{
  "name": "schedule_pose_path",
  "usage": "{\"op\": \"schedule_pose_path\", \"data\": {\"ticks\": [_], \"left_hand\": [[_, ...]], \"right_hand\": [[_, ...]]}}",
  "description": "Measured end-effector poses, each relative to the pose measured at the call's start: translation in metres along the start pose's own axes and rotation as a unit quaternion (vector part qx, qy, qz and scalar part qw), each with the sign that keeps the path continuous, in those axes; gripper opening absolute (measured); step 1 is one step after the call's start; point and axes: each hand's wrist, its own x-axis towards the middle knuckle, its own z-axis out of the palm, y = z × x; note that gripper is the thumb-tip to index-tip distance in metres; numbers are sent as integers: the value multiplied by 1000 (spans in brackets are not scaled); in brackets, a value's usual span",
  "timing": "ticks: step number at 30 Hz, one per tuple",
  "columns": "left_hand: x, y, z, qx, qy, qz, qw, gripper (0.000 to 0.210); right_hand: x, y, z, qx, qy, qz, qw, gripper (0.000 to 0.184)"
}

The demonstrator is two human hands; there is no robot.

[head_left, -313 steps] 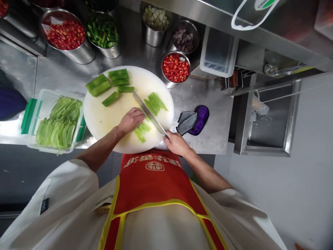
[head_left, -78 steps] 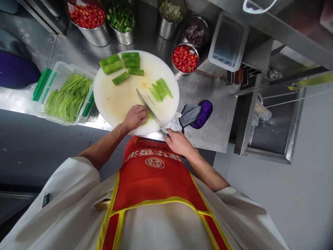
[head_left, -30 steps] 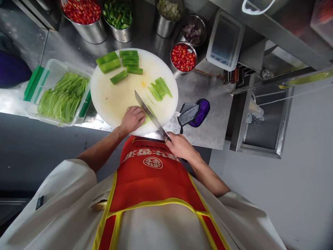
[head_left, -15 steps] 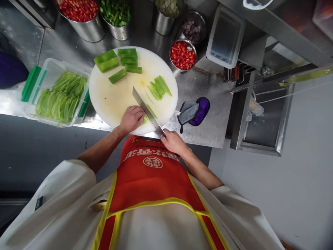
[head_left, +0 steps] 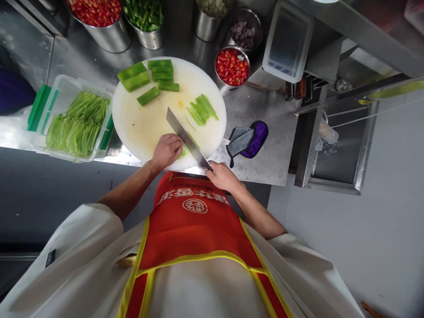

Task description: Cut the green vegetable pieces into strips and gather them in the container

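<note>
My right hand (head_left: 222, 176) is wrapped round the handle of a kitchen knife (head_left: 187, 138), whose broad blade slants up and left over the round white cutting board (head_left: 142, 128). Against the blade's left side, my left hand (head_left: 168, 150) has its fingers curled down on a green vegetable piece (head_left: 182, 153), mostly hidden under them. Thin green strips lie just right of the blade. A pile of cut green strips (head_left: 202, 110) rests at the board's right. Several green vegetable blocks (head_left: 148, 96) lie on its far left part.
Left of the board stands a clear plastic container (head_left: 61, 88) of green strips. Behind are steel pots (head_left: 111, 37) of chopped red and green peppers, and a steel bowl of red peppers (head_left: 232, 67). A purple and grey cloth (head_left: 255, 140) lies right, near a sink (head_left: 341, 154).
The whole view has shifted slightly. The knife tip sits a touch further left, while both hands keep nearly the same places and grips.
</note>
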Motion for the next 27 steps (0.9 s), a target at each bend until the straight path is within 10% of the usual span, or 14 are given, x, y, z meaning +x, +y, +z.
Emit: {"op": "schedule_pose_path", "data": {"ticks": [7,12,19,27], "left_hand": [[-1,-1,0,-28,32,-12,999,29],[-12,-14,-20,-38,152,-106,982,23],[-17,-26,-42,-60,-110,124,984,27],[-3,-34,-35,-53,-160,180,969,31]], "right_hand": [[-13,10,-4,67,27,28,997,20],[-27,9,-10,100,12,45,994,18],[-36,-7,-8,41,-20,34,998,20],[-41,-23,-3,-3,-45,22,999,23]]}}
